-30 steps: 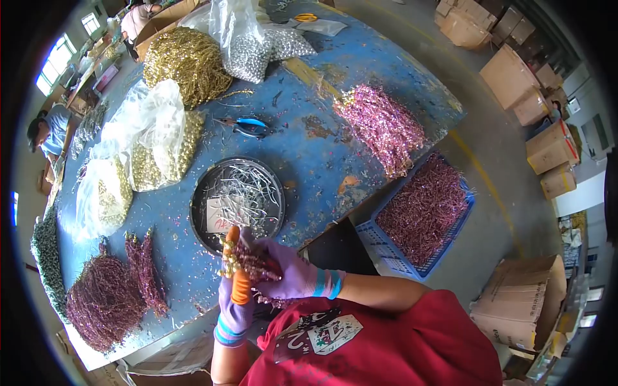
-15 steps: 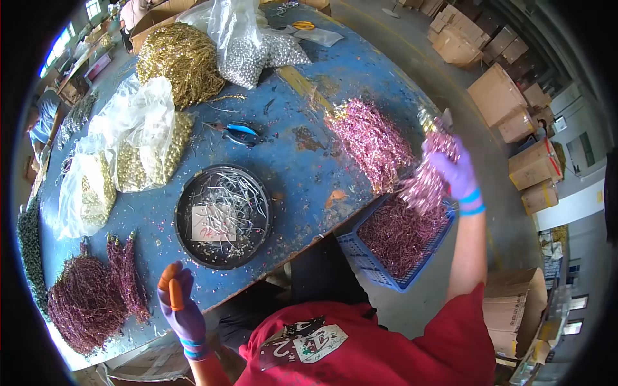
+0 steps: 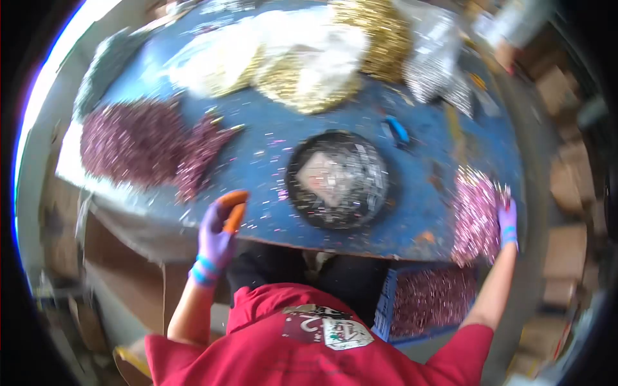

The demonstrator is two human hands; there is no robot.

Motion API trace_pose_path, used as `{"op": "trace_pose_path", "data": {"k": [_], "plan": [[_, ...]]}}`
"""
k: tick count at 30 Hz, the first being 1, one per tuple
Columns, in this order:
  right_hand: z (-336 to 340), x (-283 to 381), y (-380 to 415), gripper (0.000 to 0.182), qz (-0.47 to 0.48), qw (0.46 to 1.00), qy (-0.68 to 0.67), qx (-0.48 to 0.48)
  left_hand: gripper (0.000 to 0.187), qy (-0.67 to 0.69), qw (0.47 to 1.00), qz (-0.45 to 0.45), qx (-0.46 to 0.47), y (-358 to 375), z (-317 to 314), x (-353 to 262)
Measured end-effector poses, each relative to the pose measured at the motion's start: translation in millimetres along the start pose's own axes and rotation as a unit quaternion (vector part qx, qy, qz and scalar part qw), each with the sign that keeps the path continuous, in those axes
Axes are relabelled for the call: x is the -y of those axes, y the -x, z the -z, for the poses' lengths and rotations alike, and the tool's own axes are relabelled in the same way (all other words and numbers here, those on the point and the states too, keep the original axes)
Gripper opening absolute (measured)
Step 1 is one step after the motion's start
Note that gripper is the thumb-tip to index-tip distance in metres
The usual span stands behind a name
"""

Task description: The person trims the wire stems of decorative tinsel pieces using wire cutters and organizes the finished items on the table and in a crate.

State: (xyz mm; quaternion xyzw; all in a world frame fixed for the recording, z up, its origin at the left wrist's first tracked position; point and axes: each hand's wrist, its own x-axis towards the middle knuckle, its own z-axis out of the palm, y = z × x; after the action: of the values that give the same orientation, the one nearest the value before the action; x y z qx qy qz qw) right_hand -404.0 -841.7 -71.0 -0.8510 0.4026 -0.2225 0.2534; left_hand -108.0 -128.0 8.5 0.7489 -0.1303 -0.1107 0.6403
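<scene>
My left hand (image 3: 219,233), in a purple glove with orange finger covers on thumb and finger, hovers at the table's front edge. Its fingers are apart and hold nothing. At the table's right end, my gloved right hand (image 3: 508,225) grips the side of a bunch of shiny pink tinsel sprays (image 3: 476,215), which lies against the pink pile there; blur hides part of the fingers. Between my hands stands a round black tray (image 3: 380,193) with silvery strips and a card (image 3: 322,179). Below the table edge is a blue basket (image 3: 384,305) of darker pink sprays (image 3: 431,297).
Dark pink bunches (image 3: 132,141) lie at the left. Plastic bags of gold pieces (image 3: 309,80), a gold bundle (image 3: 380,38) and a bag of silver pieces (image 3: 431,71) line the back. Blue-handled pliers (image 3: 397,130) lie behind the tray. Cardboard boxes (image 3: 566,248) stand at the right.
My view has swung left. My right hand has brought the pink bunch from above the basket down to the pile on the table. My left hand stays raised at the table's front edge.
</scene>
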Motion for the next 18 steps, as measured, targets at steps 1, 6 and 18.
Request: {"op": "trace_pose_path", "data": {"k": [1, 6, 18], "plan": [[-12.9, -64.6, -20.2, 0.040, 0.005, 0.998, 0.047, 0.035, 0.025, -0.015, 1.000, -0.016, -0.003, 1.4, -1.0, 1.5], [9.3, -2.8, 1.7, 0.044, -0.044, 0.993, -0.014, 0.111, 0.023, -0.180, 0.979, -0.098, -0.021, -4.7, 9.7, 2.7], [98.8, 35.6, 8.0, 0.062, -0.011, 1.000, 0.012, -0.014, 0.024, -0.348, 0.878, -0.308, -0.112, -90.5, 73.4, 28.2]]}}
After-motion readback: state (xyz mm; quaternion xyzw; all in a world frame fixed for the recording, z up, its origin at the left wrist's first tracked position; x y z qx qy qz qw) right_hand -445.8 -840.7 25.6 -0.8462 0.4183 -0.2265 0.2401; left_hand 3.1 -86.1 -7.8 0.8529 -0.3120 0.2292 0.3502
